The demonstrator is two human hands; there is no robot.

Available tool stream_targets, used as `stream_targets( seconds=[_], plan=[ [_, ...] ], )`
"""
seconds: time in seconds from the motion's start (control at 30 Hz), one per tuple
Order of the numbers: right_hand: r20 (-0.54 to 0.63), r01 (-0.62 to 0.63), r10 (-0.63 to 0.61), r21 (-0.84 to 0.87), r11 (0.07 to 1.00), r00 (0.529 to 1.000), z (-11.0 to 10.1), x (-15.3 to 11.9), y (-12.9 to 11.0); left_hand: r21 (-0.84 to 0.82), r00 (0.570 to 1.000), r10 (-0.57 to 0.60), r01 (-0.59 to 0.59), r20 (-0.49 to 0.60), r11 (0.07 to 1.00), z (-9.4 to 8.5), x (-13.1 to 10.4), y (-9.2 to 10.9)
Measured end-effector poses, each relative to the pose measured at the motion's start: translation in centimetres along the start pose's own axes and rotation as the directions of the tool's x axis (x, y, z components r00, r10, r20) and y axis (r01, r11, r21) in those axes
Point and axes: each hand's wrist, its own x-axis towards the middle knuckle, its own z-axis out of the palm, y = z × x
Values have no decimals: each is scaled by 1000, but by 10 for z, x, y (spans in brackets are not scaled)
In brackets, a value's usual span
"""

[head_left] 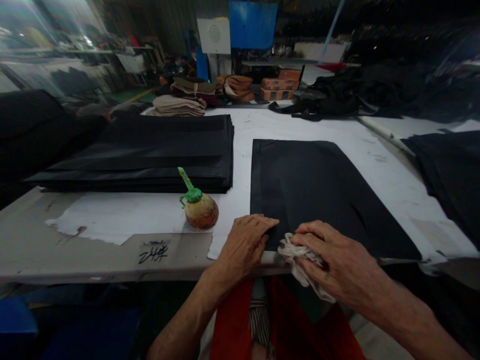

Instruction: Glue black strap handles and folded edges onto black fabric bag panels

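My left hand [247, 240] lies at the near left corner of a flat black sheet of material [296, 185], its fingers stretched out over the edge. In my right hand [332, 252] is a crumpled off-white rag [300, 257], gripped between thumb and fingers at the sheet's near edge. The sheet has a folded-looking strip along its left side and rests on white paper [245, 155]. Left of my hands stands a rounded brown bottle with a green spout [201, 210], upright on the paper.
A stack of black sheets [172, 145] lies on the left of the table. Behind it are folded beige cloth pieces [179, 106], brown bundles [236, 88] and orange boxes [277, 90]. Dark material [345, 92] is heaped at the back right, and more black sheets [450, 170] lie at the right edge.
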Motion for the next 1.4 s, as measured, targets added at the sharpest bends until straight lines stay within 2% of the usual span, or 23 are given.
stream_targets(
  seconds=[0.2,0.47,0.6,0.73,0.83,0.97,1.03,1.1,1.2,1.27,1.33,1.4],
  plan=[
    [199,42,-5,-183,982,980,12,23,-10,13,1000,-4,4,21,1000,0,1,1],
    [237,94,-47,-192,977,970,1,22,-5,2,999,-22,22,38,1000,-2,4,3],
    [267,90,-42,-169,982,963,-4,9,-3,5,999,-32,32,39,999,-3,3,3],
    [235,23,10,-135,991,972,-9,-19,6,12,999,-27,27,25,1000,-3,2,3],
    [244,-32,40,-37,999,969,-15,-36,14,16,999,-29,29,22,999,-2,2,2],
    [332,-181,152,58,982,931,-25,-39,16,19,999,-35,35,21,999,-1,2,1],
    [316,-220,184,83,972,931,-27,-37,13,21,999,-31,30,14,999,-1,2,2],
    [225,-191,164,102,976,961,-26,-32,9,22,1000,-19,19,15,1000,-2,2,3],
    [87,-69,64,58,996,994,-18,-17,3,24,1000,1,-2,31,1000,-3,2,4],
    [105,21,-21,5,1000,994,-11,-3,0,34,999,6,-8,34,999,-3,2,4],
    [171,100,-94,-28,995,981,-5,12,-1,44,999,5,-6,34,999,-3,2,4],
    [224,144,-128,-57,988,966,-1,23,-1,47,999,0,-2,40,999,-2,1,3]
  ],
)
